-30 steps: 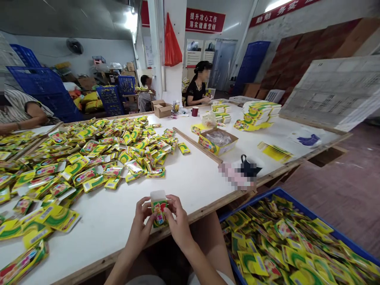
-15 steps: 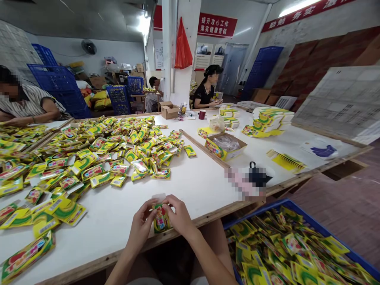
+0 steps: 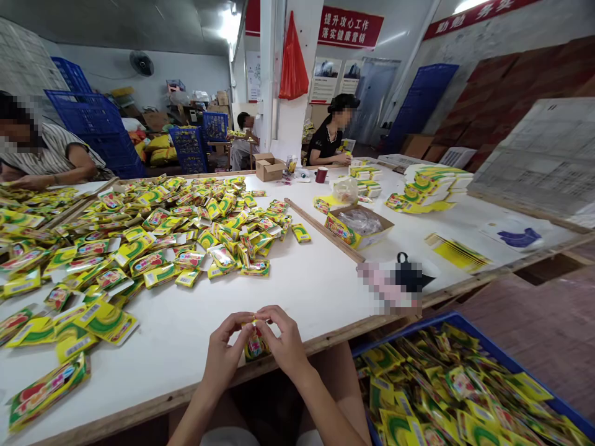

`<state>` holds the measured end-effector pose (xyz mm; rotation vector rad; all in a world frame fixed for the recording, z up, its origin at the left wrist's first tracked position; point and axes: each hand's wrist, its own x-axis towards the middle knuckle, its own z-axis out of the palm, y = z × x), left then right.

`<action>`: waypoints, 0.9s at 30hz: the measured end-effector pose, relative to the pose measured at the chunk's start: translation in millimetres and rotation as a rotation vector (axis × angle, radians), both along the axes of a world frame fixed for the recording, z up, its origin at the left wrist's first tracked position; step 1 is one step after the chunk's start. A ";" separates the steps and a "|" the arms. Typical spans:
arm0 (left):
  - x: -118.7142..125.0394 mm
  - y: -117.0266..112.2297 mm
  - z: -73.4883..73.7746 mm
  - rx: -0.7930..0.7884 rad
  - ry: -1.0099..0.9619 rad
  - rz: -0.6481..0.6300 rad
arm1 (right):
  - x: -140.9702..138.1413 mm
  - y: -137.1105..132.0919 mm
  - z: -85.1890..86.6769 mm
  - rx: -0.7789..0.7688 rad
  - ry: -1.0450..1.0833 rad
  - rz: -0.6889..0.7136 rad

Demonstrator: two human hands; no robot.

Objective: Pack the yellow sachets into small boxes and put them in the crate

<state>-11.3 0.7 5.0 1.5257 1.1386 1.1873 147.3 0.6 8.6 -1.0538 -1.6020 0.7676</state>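
White bench [image 3: 307, 291], wooden edge [image 3: 334, 337] on near side. My left hand [image 3: 223, 347] and right hand [image 3: 288, 348] grip small printed carton [image 3: 254, 348] between fingers [image 3: 275, 316], near that edge. Squeezing too hard could crease carton; loose pinch could tip it off.

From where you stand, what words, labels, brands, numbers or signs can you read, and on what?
"提升攻心工作 落实健康营销": rectangular red banner.
"勤勉 务实": long red banner, upper right.
Too small or blurred: text on white paper posters; lettering on piled yellow-green packets.
Held yellow-green cardboard box: unreadable, partly covered.
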 end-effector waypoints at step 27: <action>8.6 -12.6 -10.9 -0.051 -0.066 0.060 | -8.6 -6.2 -13.6 -0.098 0.072 0.011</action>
